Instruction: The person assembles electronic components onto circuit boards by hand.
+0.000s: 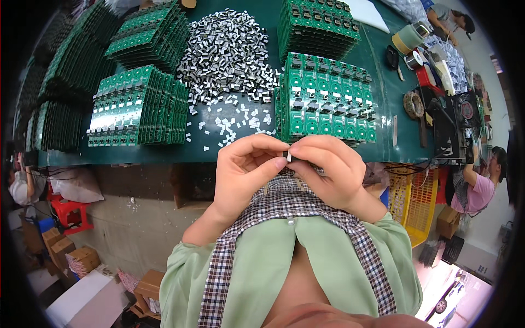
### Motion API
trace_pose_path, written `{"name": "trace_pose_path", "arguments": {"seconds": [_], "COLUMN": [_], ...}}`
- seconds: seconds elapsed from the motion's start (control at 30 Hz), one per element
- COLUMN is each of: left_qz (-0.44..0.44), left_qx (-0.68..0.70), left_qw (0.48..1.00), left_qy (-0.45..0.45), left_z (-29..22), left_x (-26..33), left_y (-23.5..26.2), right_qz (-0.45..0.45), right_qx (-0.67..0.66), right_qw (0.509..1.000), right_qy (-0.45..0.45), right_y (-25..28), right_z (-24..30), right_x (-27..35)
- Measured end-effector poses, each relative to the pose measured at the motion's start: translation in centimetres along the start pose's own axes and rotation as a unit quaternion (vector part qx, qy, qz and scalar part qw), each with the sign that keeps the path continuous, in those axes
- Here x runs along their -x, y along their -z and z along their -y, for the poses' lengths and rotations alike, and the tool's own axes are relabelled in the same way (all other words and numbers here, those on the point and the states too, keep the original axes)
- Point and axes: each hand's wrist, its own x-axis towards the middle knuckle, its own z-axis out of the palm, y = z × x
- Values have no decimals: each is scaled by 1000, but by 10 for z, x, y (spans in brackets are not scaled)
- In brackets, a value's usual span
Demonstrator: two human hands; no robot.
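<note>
My left hand (pixel 240 169) and my right hand (pixel 333 167) meet at the table's near edge. Their fingertips pinch a small black-and-white block (pixel 289 156) between them, partly covered by the fingers. Just beyond my right hand lies a stack of green circuit-board panels (pixel 331 98), with rows of black and white parts on the top panel. Ahead of my left hand, small white pieces (pixel 227 124) are scattered on the green tabletop. Behind them rises a large heap of small black-and-white blocks (pixel 227 54).
More green panel stacks stand at the left (pixel 136 106) and at the far right (pixel 320 27). A beige-green cup (pixel 410 38), a tape roll (pixel 413 104) and a black device (pixel 466 112) are on the right. Below them stands a yellow crate (pixel 421 202). Other people sit nearby.
</note>
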Motion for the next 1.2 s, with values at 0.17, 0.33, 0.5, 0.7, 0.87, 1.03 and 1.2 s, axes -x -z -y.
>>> {"name": "trace_pose_path", "arguments": {"seconds": [0.17, 0.33, 0.5, 0.7, 0.87, 1.03, 1.2], "left_qz": [-2, 2, -12, -20, -11, -47, -17], "left_qx": [-94, -142, -207, -215, -239, -137, -330], "left_qw": [995, 988, 974, 971, 966, 988, 912], "left_qy": [-20, -54, -94, -99, -102, -52, -243], "left_z": [2, 9, 13, 15, 20, 26, 35], "left_x": [12, 17, 17, 16, 13, 13, 9], "left_y": [0, -1, -7, -11, -8, -12, -4], "right_qz": [20, 30, -26, -58, -41, -58, -29], "right_qx": [-91, -98, -122, -120, -83, -118, -126], "right_qw": [990, 992, 992, 991, 995, 987, 986], "right_qy": [-102, -70, -19, -4, -26, -91, -103], "right_y": [6, 8, 0, 0, 1, -2, 3], "right_z": [4, 3, -7, -9, -12, -11, -12], "right_x": [5, 9, 24, 26, 28, 35, 34]}}
